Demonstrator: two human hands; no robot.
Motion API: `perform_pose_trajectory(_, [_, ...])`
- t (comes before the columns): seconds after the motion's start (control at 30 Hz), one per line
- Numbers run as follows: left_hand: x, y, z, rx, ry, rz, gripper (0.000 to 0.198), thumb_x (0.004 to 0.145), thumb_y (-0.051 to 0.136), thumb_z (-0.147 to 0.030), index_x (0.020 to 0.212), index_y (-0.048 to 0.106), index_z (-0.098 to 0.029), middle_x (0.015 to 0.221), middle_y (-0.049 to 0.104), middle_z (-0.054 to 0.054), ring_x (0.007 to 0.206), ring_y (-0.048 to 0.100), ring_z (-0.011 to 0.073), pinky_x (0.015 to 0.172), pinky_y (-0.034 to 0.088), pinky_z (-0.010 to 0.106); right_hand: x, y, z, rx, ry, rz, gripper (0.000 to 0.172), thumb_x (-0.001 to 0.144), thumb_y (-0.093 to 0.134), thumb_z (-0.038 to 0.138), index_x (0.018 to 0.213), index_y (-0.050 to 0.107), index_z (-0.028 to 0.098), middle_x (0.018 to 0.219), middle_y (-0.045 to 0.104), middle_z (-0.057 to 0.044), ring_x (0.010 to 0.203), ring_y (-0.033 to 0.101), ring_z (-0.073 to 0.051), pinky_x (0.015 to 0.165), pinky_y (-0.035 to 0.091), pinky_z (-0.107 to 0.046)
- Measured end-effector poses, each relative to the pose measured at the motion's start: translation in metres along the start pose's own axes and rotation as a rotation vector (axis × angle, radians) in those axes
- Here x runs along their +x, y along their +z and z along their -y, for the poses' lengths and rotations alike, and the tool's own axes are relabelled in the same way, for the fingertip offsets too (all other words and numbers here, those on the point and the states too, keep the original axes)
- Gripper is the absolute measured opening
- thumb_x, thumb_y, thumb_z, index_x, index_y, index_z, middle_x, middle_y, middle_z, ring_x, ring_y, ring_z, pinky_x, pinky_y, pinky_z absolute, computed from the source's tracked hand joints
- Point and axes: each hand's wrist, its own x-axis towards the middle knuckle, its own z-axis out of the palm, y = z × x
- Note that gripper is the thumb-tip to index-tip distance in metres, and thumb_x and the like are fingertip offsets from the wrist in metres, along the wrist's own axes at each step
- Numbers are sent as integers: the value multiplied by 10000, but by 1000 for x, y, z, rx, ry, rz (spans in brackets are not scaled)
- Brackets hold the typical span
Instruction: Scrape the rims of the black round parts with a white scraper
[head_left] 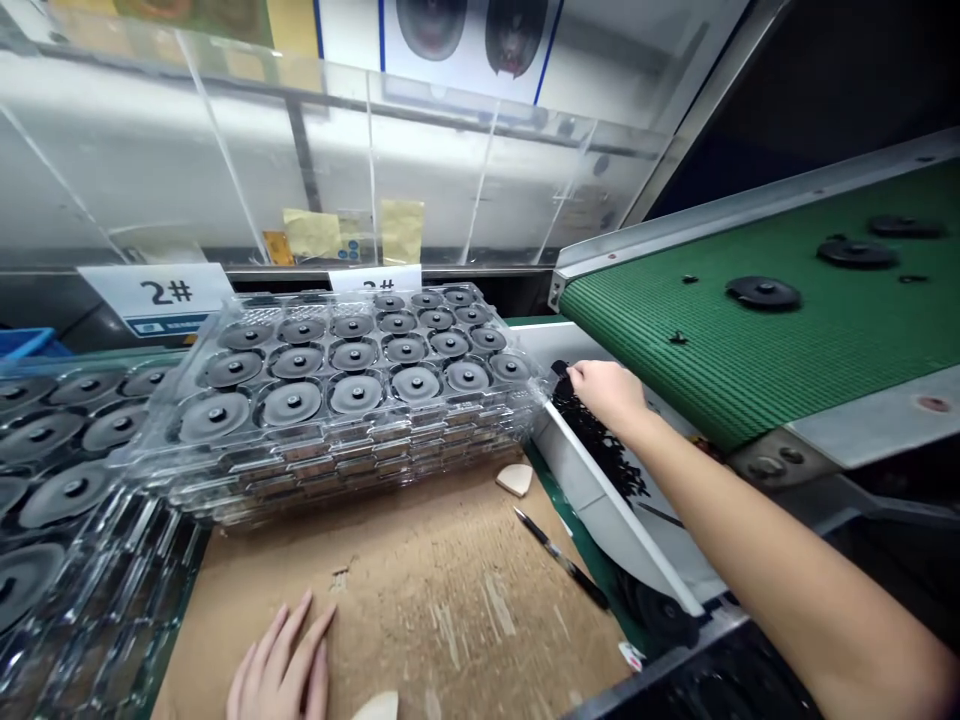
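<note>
Right grip [607, 392]: touching black parts [596, 440], hold unclear
Left grip [281, 665]: open, resting on table [420, 600]
Nearby: clear trays [300, 470] of black discs [292, 403]; green conveyor [750, 370]

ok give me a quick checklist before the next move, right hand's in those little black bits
Right hand reaches the small black parts in the white chute: ok.
Right hand has hold of a part: cannot tell.
Left hand free, resting on the cardboard bench top: ok.
Every visible pocket of the top clear plastic tray filled with a black disc: ok.
Black pen away from both hands: ok.
Green conveyor belt stopped: cannot tell.
</note>
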Motion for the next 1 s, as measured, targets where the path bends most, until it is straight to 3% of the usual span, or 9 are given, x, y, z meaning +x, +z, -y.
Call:
perform_pose_trajectory(0.17, [2,-17,-13,-309,-178,-121,291,819,461,-221,1070,607,-230,1100,688,109,1081,594,320,873,470,542,-96,-51,-6,282,-83,-11,211,857,517,328,812,651,172,842,644,-55,885,583,-242,795,423,-378])
perform_pose_trajectory(0.27, [1,-47,-43,-681,-457,-154,251,826,489,-268,1031,632,-241,1117,678,76,1107,581,263,971,434,466,-156,-52,-3,562,-200,187,310,771,543,448,652,651,183,634,623,-30,673,589,-214,652,420,-302])
perform_pose_trajectory(0.37, [-2,-80,-89,-1102,-732,-31,296,817,534,-341,1087,618,-255,1125,677,60,1047,616,250,916,482,402,-211,-17,17,885,-254,468,474,688,548,618,553,600,167,536,564,-31,536,531,-171,540,414,-274])
perform_pose_trajectory(0.47, [-10,-96,-133,-1325,-754,-259,396,750,642,-333,1140,596,-282,1263,595,70,1179,520,280,1023,369,416,-267,34,50,1179,-182,615,534,718,483,683,574,536,171,556,504,-19,531,477,-140,525,412,-261])
perform_pose_trajectory(0.57, [-25,-94,-154,-1396,-815,-470,484,635,754,-287,1101,624,-281,1249,602,90,1258,437,310,1085,274,424,-320,70,78,1379,-123,773,537,759,440,696,677,560,179,596,491,-15,543,465,-134,536,422,-261])
perform_pose_trajectory(0.7, [-42,-98,-144,-1472,-958,-593,591,541,810,-241,1087,591,-304,1282,580,66,1280,415,296,1082,299,438,-363,84,98,1493,-153,1005,532,747,495,693,666,582,174,610,505,-17,581,479,-137,589,433,-262])
perform_pose_trajectory(0.83, [-45,-117,-123,-1606,-982,-515,690,518,819,-286,1153,550,-323,1345,529,53,1227,485,278,1020,402,373,-373,80,108,1499,-267,1163,557,778,506,651,507,514,165,549,449,5,573,459,-123,639,424,-252])
perform_pose_trajectory(0.93, [-44,-124,-111,-1757,-1037,-409,711,529,811,-324,1187,541,-316,1325,551,57,1177,534,266,940,466,305,-374,74,116,1473,-384,1204,483,829,476,600,652,636,179,692,577,-30,709,543,-167,773,440,-299])
perform_pose_trajectory(1.0, [-43,-124,-105,-1881,-1120,-387,667,571,784,-367,1191,548,-295,1267,599,59,1156,552,245,933,462,274,-375,72,119,1388,-572,1116,403,877,443,532,866,685,210,899,640,-60,873,571,-201,878,421,-339])
